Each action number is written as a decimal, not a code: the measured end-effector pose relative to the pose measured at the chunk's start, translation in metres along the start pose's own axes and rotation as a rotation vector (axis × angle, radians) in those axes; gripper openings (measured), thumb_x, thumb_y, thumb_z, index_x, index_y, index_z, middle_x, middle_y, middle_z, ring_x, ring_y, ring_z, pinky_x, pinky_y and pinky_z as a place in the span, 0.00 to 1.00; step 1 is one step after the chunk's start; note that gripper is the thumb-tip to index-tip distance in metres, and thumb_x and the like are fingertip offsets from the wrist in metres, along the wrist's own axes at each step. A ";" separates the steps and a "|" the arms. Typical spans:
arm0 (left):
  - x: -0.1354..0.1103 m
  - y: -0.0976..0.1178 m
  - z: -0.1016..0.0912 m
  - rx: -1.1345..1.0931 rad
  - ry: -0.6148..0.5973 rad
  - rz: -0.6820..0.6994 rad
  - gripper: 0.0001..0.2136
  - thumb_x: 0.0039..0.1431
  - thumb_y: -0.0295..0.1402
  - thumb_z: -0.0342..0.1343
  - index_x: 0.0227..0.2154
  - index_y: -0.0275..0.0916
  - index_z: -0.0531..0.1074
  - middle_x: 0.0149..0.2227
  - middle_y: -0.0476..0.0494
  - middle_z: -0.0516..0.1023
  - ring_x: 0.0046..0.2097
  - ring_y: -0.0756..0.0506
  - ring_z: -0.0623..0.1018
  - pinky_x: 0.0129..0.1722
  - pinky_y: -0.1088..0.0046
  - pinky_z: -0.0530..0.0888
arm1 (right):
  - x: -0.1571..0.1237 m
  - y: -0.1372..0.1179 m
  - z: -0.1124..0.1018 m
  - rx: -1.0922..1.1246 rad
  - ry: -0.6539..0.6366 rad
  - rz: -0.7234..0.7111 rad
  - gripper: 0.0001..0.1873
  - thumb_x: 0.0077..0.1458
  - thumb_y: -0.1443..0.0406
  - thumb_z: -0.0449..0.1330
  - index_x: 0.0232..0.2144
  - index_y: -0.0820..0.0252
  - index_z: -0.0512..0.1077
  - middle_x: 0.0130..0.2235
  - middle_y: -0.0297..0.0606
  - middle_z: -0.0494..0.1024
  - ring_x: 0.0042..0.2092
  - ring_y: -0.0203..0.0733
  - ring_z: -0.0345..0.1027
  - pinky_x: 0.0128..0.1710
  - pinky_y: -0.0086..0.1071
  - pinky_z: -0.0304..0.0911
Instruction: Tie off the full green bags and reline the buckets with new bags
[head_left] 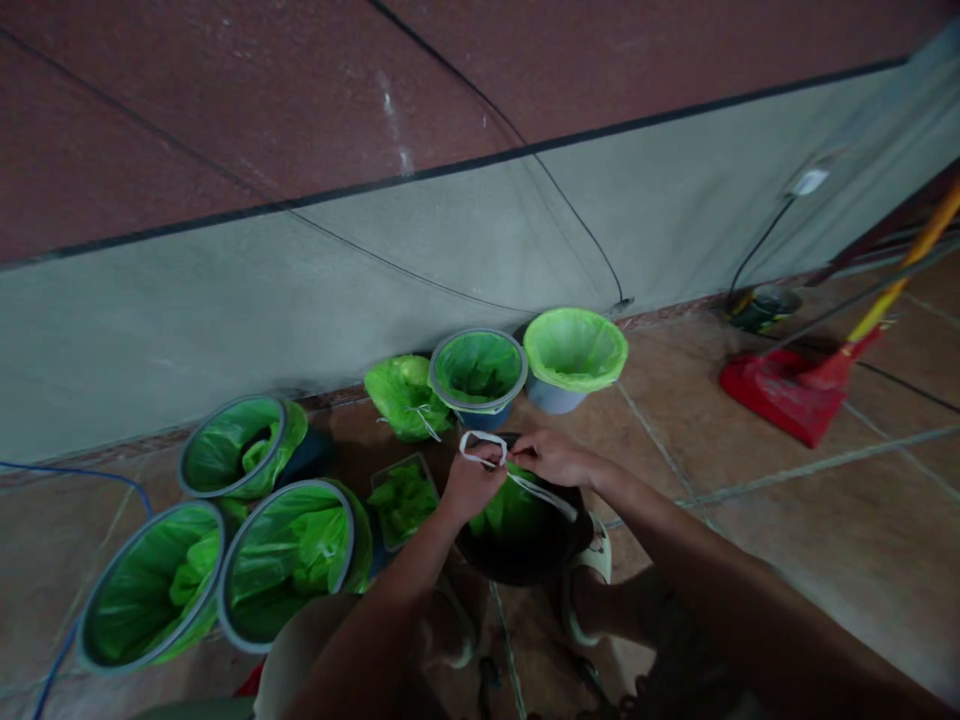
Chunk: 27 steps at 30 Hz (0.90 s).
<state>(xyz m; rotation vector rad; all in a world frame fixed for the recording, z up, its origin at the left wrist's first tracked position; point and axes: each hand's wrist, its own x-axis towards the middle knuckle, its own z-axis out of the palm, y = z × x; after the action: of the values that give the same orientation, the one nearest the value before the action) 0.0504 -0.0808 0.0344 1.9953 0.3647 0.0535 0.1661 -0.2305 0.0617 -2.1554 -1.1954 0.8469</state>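
My left hand (471, 485) and my right hand (551, 457) meet over a dark bin (525, 545) lined with a green bag (510, 515). Both hands are closed on the bag's white drawstring (484, 445), which forms a loop between the fingers. A strand of the string runs down to the right across the bin's mouth. The bin stands on the tiled floor between my legs.
Several grey bins with green liners (289, 560) (146, 590) (232, 445) (478, 375) (574, 355) stand along the wall. A tied green bag (401, 395) lies among them. A red dustpan and broom (795, 385) rest at right. Cables run along the wall and floor.
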 end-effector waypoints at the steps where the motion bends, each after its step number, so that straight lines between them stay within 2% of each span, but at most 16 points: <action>1: -0.001 0.003 -0.002 0.075 -0.012 0.063 0.07 0.51 0.26 0.57 0.31 0.41 0.78 0.32 0.49 0.82 0.37 0.46 0.79 0.46 0.68 0.72 | 0.001 -0.001 0.001 0.045 0.038 -0.030 0.13 0.56 0.67 0.54 0.36 0.62 0.79 0.34 0.37 0.80 0.34 0.37 0.69 0.36 0.28 0.58; 4: -0.004 0.012 -0.006 0.249 0.024 0.207 0.10 0.53 0.24 0.55 0.35 0.42 0.77 0.37 0.49 0.83 0.41 0.45 0.80 0.59 0.59 0.65 | 0.005 -0.003 0.008 0.234 0.044 -0.104 0.17 0.54 0.70 0.53 0.44 0.61 0.76 0.38 0.37 0.80 0.38 0.38 0.70 0.39 0.29 0.61; 6: -0.007 0.017 -0.008 0.320 0.020 0.295 0.13 0.53 0.22 0.54 0.39 0.43 0.75 0.35 0.50 0.82 0.41 0.46 0.80 0.62 0.56 0.60 | 0.008 -0.001 0.014 0.341 0.027 -0.135 0.15 0.53 0.70 0.53 0.42 0.62 0.76 0.38 0.37 0.80 0.38 0.38 0.69 0.40 0.29 0.62; 9: -0.009 0.019 -0.012 0.411 0.002 0.419 0.16 0.52 0.20 0.53 0.43 0.42 0.72 0.33 0.51 0.81 0.39 0.46 0.79 0.61 0.57 0.61 | 0.012 0.006 0.023 0.420 0.002 -0.184 0.10 0.55 0.64 0.55 0.33 0.61 0.75 0.35 0.37 0.78 0.36 0.39 0.68 0.39 0.31 0.64; 11: -0.009 0.019 -0.015 0.502 0.047 0.466 0.16 0.53 0.21 0.53 0.43 0.42 0.72 0.36 0.48 0.81 0.40 0.45 0.79 0.61 0.56 0.61 | 0.013 0.010 0.026 0.466 -0.029 -0.193 0.12 0.57 0.59 0.56 0.30 0.61 0.75 0.32 0.37 0.77 0.33 0.37 0.66 0.36 0.30 0.64; 13: -0.008 0.016 -0.018 0.589 0.114 0.495 0.14 0.55 0.22 0.52 0.44 0.41 0.72 0.39 0.45 0.81 0.42 0.44 0.79 0.60 0.55 0.62 | 0.014 0.011 0.027 0.531 -0.049 -0.141 0.14 0.58 0.56 0.56 0.33 0.61 0.75 0.30 0.35 0.74 0.28 0.34 0.62 0.29 0.27 0.61; 16: -0.008 0.012 -0.017 0.647 0.217 0.529 0.11 0.60 0.24 0.51 0.43 0.41 0.72 0.40 0.43 0.80 0.43 0.43 0.78 0.57 0.57 0.65 | 0.012 0.006 0.023 0.626 -0.077 -0.042 0.20 0.59 0.52 0.56 0.45 0.59 0.74 0.29 0.32 0.72 0.22 0.28 0.54 0.21 0.25 0.54; 19: -0.009 0.012 -0.015 0.626 0.285 0.544 0.07 0.63 0.26 0.51 0.39 0.41 0.73 0.38 0.44 0.80 0.42 0.44 0.78 0.55 0.59 0.67 | 0.011 0.001 0.019 0.663 -0.079 -0.030 0.21 0.57 0.50 0.57 0.41 0.60 0.75 0.28 0.32 0.72 0.22 0.28 0.53 0.21 0.25 0.53; 21: -0.010 0.014 -0.015 0.578 0.291 0.552 0.07 0.64 0.27 0.50 0.38 0.41 0.74 0.37 0.46 0.80 0.41 0.45 0.78 0.54 0.61 0.67 | 0.011 0.000 0.018 0.674 -0.022 -0.023 0.19 0.55 0.51 0.59 0.36 0.61 0.76 0.27 0.32 0.72 0.24 0.29 0.56 0.24 0.26 0.55; 25: -0.011 0.019 -0.013 0.471 0.285 0.512 0.08 0.64 0.26 0.50 0.37 0.42 0.75 0.36 0.47 0.81 0.40 0.45 0.78 0.51 0.63 0.69 | 0.016 0.002 0.017 0.677 0.252 -0.004 0.13 0.50 0.57 0.60 0.30 0.60 0.78 0.31 0.34 0.76 0.33 0.35 0.65 0.35 0.30 0.60; 27: -0.010 0.019 -0.012 0.448 0.276 0.483 0.08 0.62 0.25 0.52 0.35 0.42 0.75 0.35 0.46 0.81 0.40 0.45 0.78 0.50 0.63 0.70 | 0.018 0.002 0.017 0.662 0.330 0.024 0.10 0.48 0.59 0.59 0.26 0.60 0.77 0.32 0.35 0.76 0.37 0.38 0.67 0.38 0.31 0.60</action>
<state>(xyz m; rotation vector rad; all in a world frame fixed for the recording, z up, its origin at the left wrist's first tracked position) 0.0428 -0.0804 0.0580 2.4897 0.0587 0.6013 0.1618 -0.2135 0.0444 -1.6739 -0.6071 0.7260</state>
